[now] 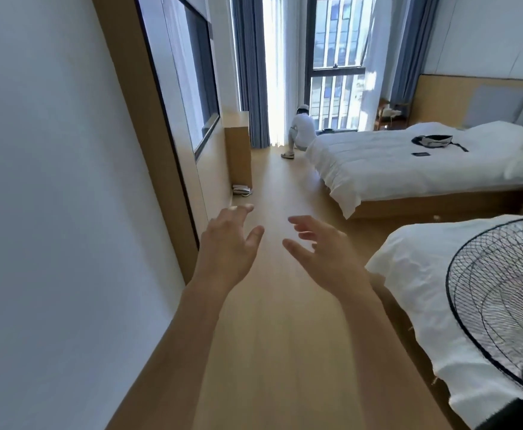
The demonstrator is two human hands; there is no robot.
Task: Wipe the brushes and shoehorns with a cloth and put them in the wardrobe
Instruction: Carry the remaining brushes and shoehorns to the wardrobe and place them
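Note:
My left hand (pixel 227 243) and my right hand (pixel 325 252) are both stretched out in front of me above the wooden floor (pixel 278 352), fingers spread and relaxed, holding nothing. The two hands are a short gap apart, palms turned toward each other. No brush, shoehorn, cloth or wardrobe shows in this view.
A white wall (pixel 52 212) runs along my left. Two white beds (pixel 409 169) (pixel 424 290) stand on the right, with a black fan grille (pixel 499 293) close by. A person in white (pixel 300 131) crouches by the far window. Slippers (pixel 241 190) lie beside a wooden cabinet (pixel 238 147).

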